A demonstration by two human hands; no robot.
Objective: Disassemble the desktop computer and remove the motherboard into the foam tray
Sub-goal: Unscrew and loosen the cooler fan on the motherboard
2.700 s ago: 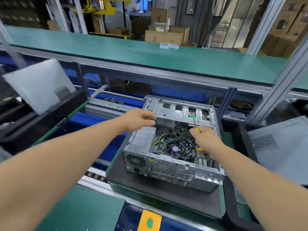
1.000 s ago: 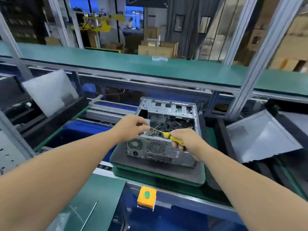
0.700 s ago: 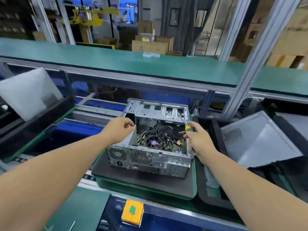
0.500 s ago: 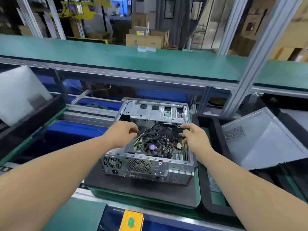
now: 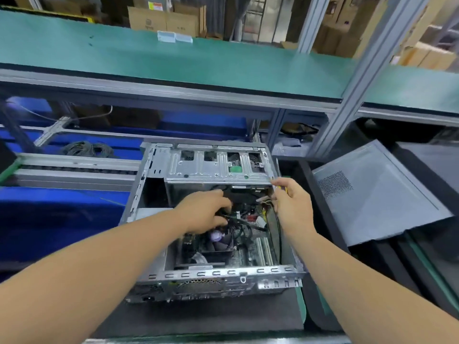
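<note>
Since half a second ago, the left hand [image 5: 208, 212] has been moved from the near left edge of the computer case [image 5: 213, 274] down into its interior, and the case is now seen from closer and more steeply. Inside the open case, the motherboard [image 5: 246, 256] is seen lying flat, with the fan [image 5: 218, 238] just below the left hand and the black cables [image 5: 238, 220] across it. Those cables are gripped by the curled left fingers. At the far right corner of the case, a yellow-handled screwdriver [image 5: 285, 189] is held in the right hand [image 5: 293, 207], its fingers curled around it. Right of that hand, the grey side panel [image 5: 377, 194] is propped in a black tray [image 5: 320, 207].
</note>
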